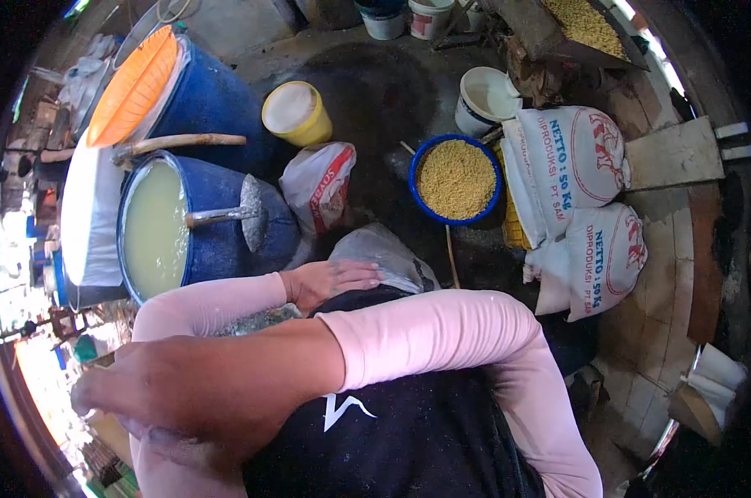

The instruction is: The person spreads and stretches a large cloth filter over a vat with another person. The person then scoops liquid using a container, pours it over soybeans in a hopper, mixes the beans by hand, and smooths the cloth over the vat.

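My left hand (330, 280) lies flat with its fingers stretched, at the edge of a greyish plastic bag or sheet (388, 256) by my lap. The left arm wears a pink sleeve (214, 303). My right forearm crosses my chest, and my right hand (156, 386) is at my left upper arm, close to the camera. Its fingers are blurred and partly hidden, so what they grip, if anything, does not show. Ahead of my left hand stands a white and red plastic sack (319, 187). A blue basin (413, 187) of yellowish beans or grains (457, 181) sits ahead to the right.
On the left, a blue drum (226, 224) holds cloudy liquid, with a long-handled scoop (253, 214) across it. An orange basket (132, 87) tops another drum. Yellow (324, 124) and white buckets (473, 123) stand ahead. White 50 kg sacks (570, 199) flank the right side.
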`<move>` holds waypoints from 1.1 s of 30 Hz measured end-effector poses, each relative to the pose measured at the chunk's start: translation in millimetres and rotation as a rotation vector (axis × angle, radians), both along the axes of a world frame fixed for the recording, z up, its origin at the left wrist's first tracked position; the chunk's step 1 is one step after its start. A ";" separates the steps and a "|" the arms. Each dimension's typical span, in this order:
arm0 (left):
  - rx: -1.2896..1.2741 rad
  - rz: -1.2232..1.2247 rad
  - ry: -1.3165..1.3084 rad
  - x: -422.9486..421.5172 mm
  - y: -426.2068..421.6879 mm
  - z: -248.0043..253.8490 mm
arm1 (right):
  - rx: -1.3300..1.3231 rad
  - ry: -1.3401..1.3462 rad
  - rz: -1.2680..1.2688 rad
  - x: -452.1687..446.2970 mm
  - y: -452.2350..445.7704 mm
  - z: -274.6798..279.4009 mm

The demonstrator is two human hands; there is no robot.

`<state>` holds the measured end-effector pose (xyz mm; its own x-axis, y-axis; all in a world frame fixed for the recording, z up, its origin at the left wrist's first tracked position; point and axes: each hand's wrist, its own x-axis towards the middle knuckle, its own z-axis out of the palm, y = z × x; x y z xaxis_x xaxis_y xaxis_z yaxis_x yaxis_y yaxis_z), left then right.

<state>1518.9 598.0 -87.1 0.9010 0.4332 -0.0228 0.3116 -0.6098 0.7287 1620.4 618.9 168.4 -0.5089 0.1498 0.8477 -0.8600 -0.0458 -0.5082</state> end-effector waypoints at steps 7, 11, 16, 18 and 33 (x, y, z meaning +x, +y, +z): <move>-0.092 0.067 -0.039 -9.3 -12.1 3.0 | -0.198 -0.069 0.221 -1.0 -6.8 -1.6; -0.075 0.113 -0.033 -20.0 -15.2 -0.2 | -0.169 0.061 0.267 -19.5 0.8 1.3; 0.025 0.183 -0.081 -42.2 -8.4 -25.6 | -0.175 -0.040 0.395 -35.2 35.2 -5.9; -0.014 0.203 -0.086 -54.7 1.7 -29.4 | -0.242 -0.080 0.407 -46.0 50.3 -19.6; -0.091 0.374 -0.188 -183.7 108.9 -39.3 | -0.184 -2.200 -0.925 237.8 187.5 -457.9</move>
<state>1335.2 706.9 -126.4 0.6742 0.7348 0.0739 0.3553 -0.4104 0.8398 1858.2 806.4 -289.5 -0.0606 0.7470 -0.6621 0.8956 -0.2522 -0.3665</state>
